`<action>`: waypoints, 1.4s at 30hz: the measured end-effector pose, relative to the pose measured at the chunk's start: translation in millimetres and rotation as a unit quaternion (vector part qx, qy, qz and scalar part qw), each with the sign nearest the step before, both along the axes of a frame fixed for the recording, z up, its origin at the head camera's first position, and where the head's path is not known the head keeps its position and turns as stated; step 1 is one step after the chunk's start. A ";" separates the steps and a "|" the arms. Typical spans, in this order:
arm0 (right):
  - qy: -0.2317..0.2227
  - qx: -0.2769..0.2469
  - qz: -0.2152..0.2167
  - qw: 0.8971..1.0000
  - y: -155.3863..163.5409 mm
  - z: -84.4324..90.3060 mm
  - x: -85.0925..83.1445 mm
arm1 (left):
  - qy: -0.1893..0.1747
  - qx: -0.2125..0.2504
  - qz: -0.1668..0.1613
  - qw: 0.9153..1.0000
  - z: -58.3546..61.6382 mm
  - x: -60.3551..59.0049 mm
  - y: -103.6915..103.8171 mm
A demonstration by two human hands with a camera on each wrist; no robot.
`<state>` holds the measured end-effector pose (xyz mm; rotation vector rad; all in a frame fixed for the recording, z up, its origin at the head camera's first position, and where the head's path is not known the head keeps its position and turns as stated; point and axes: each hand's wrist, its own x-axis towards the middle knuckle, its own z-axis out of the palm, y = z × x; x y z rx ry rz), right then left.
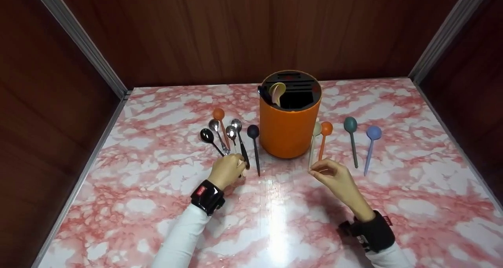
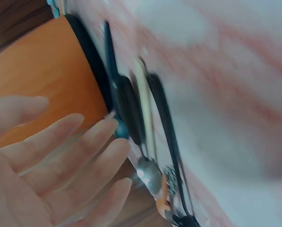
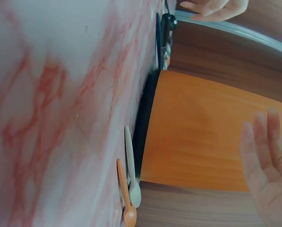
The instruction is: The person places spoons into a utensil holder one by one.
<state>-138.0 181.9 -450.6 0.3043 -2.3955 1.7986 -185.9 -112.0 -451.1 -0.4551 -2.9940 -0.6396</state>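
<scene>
My left hand (image 1: 228, 169) hovers over the handles of a spoon cluster left of the orange holder (image 1: 289, 132). In the left wrist view its fingers (image 2: 91, 156) are extended and hold nothing. Below it lie a black spoon (image 1: 206, 136), an orange spoon (image 1: 219, 114) and several metal spoons (image 1: 231, 133), one with a cream handle (image 2: 144, 94). My right hand (image 1: 334, 177) is near the handle end of a beige spoon (image 1: 316, 129); in the right wrist view its fingers (image 3: 261, 142) are straight, with nothing between them. Beside that spoon lies another orange spoon (image 1: 326, 129).
A dark spoon (image 1: 253, 132) lies just left of the holder. Farther right are a green spoon (image 1: 350, 125) and a blue spoon (image 1: 374, 133). A yellowish spoon (image 1: 278, 90) stands in the holder's slotted black top. Wood-grain panels (image 1: 251, 32) enclose the marbled table (image 1: 137, 162).
</scene>
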 end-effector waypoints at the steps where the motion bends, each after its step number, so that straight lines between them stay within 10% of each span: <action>1: 0.001 0.000 0.000 1.000 0.4 -0.5 0.4 | -0.001 -0.003 0.007 1.000 0.4 -3.0 -2.5; 11: -0.011 0.015 0.008 1.000 5.7 -1.4 4.5 | 0.034 -0.022 0.116 0.992 -2.1 -31.6 -26.9; 42: -0.033 0.004 -0.011 0.999 13.6 -9.6 6.4 | -0.107 0.005 0.273 0.956 -17.4 -77.6 -48.3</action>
